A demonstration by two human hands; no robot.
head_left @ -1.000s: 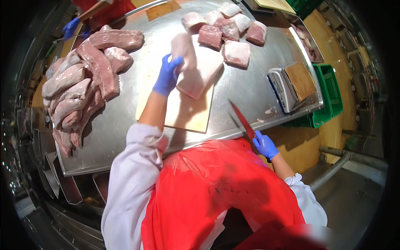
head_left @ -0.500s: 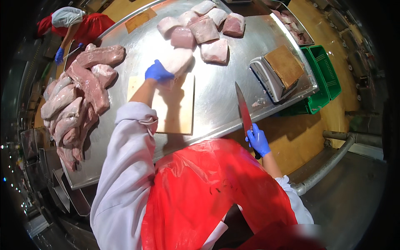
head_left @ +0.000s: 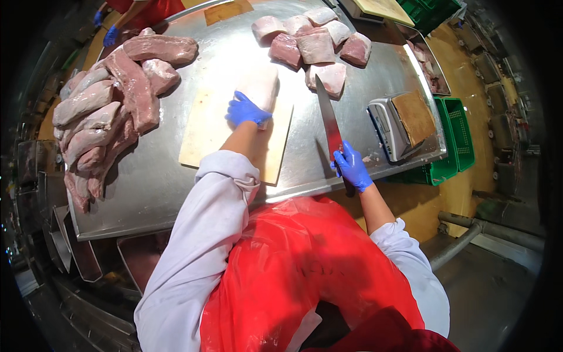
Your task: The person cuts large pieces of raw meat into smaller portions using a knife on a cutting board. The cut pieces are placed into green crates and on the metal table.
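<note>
A pale slab of meat (head_left: pixel 262 80) lies partly on the white cutting board (head_left: pixel 208 138) and extends past its far edge. My left hand (head_left: pixel 247 110), in a blue glove, grips the slab's near end, fingers curled over its left side. Part of that end is hidden under the hand. My right hand (head_left: pixel 353 166), also gloved in blue, is closed round the handle of a long knife (head_left: pixel 329 120). The blade points away from me, right of the board, and its tip overlaps the nearest cut meat block (head_left: pixel 329 77) in the view.
Long strips of meat (head_left: pixel 138 88) are heaped at the table's left. Several cut blocks (head_left: pixel 315 46) sit at the far side. A scale (head_left: pixel 384 126) stands near the right edge, with green crates (head_left: pixel 456 141) beyond. At far left, another person's blue-gloved hand (head_left: pixel 110 36) shows beside the table.
The view has shifted. My right hand has brought the knife forward and left, over the table. My left hand and the meat have come slightly nearer over the board.
</note>
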